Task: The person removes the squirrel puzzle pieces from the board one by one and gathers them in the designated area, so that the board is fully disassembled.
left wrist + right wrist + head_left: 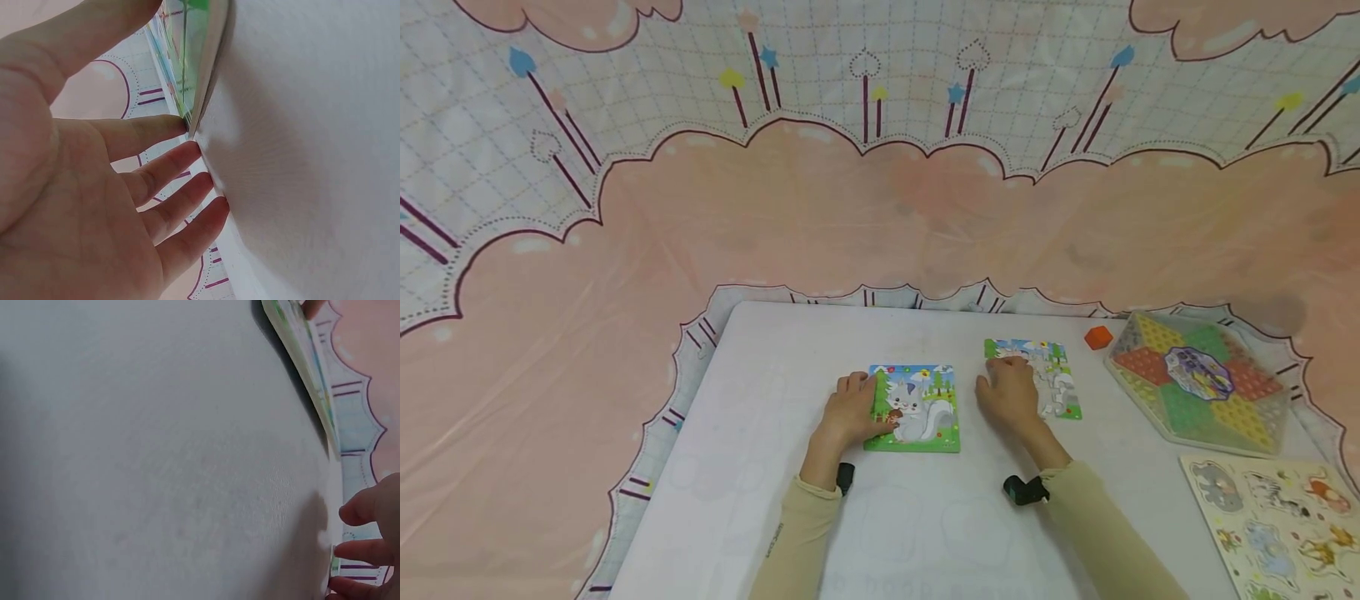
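Beige sleeves [799, 529] extend over the white counter [917, 533]. Around mid-counter, the left hand [848, 414] spreads its loose grip along a squirrel puzzle's [928, 412] left edge, thumb on top, probably to steady it. Nearer the far edge, the right hand [1011, 393] keeps thumb and fingers parted, nothing visibly held, touching a second puzzle [1065, 390].
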`<state>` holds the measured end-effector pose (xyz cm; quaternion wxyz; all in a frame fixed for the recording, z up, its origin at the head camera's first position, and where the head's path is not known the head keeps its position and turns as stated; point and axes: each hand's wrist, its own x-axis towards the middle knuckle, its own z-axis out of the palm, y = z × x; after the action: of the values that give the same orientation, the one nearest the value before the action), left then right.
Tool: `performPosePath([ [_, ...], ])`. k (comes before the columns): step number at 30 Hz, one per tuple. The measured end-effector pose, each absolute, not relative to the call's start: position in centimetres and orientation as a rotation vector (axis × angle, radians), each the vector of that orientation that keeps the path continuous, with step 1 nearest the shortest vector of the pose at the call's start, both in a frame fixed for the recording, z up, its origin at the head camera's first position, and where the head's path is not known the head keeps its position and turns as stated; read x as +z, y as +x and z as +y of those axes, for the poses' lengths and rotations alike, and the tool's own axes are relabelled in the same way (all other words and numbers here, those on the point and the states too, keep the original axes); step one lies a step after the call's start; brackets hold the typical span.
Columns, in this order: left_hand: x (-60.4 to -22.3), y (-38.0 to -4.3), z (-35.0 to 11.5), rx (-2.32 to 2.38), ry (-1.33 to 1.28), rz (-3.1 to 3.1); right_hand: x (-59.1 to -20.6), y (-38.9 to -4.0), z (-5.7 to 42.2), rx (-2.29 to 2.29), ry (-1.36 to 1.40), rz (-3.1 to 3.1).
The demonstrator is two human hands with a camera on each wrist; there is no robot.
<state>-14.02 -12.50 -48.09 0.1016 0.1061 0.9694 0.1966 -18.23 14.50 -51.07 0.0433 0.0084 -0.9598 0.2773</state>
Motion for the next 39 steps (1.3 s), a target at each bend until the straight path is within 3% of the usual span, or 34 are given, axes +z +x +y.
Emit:
performPosePath([
  [25,-48.2,-14.1,-12.6,0.574,0.325,2.866,-50.3,-18.6,13.6,0.801,0.003,-3.009],
  [33,-48.1,-14.2,-12.4,0.564,0.316,2.861,-50.3,-18.6,13.4,1.017,0.009,-2.903],
  [39,-48.8,-14.4,-12.7,0.582,0.332,2.862,-49.9,-18.3,12.0,1.215,0.174,-2.809],
])
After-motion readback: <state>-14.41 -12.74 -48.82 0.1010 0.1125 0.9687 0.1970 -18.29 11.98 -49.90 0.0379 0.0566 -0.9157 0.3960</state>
